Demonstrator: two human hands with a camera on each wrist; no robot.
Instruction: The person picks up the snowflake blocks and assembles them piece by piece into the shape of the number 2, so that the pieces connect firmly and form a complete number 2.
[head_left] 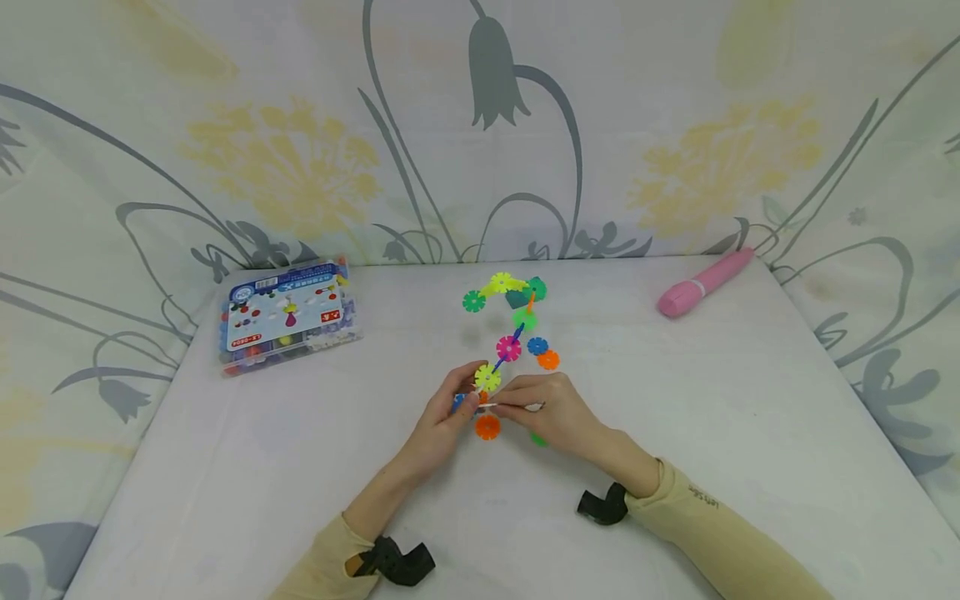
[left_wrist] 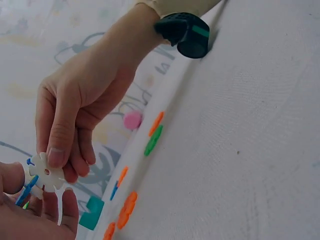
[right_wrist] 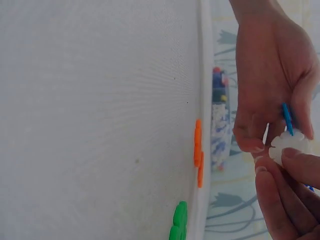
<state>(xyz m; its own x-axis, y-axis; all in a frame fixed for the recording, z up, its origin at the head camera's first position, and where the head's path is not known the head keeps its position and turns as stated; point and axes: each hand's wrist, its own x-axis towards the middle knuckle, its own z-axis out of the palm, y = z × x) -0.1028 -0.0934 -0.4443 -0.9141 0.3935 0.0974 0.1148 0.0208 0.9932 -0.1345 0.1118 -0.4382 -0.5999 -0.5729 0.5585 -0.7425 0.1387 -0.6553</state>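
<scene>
My right hand (head_left: 551, 408) pinches a white notched snowflake disc (left_wrist: 52, 175) between thumb and fingers. Facing it, my left hand (head_left: 442, 414) grips a blue notched disc (right_wrist: 287, 119) that meets the edge of the white one. Just beyond the fingers, a yellow-green disc (head_left: 487, 377), a pink disc (head_left: 508, 347) and a dark blue one seen edge-on form a line that leads up to a green disc (head_left: 525, 318). An orange disc (head_left: 487, 427) lies on the table below the hands, and a green disc (head_left: 538, 438) shows partly under the right hand.
Loose blue (head_left: 537, 345) and orange (head_left: 549, 360) discs lie beyond the right hand. Farther back are yellow (head_left: 502, 283) and green (head_left: 474, 301) discs. A clear case of pieces (head_left: 291, 317) stands back left, a pink cylindrical object (head_left: 705, 283) back right.
</scene>
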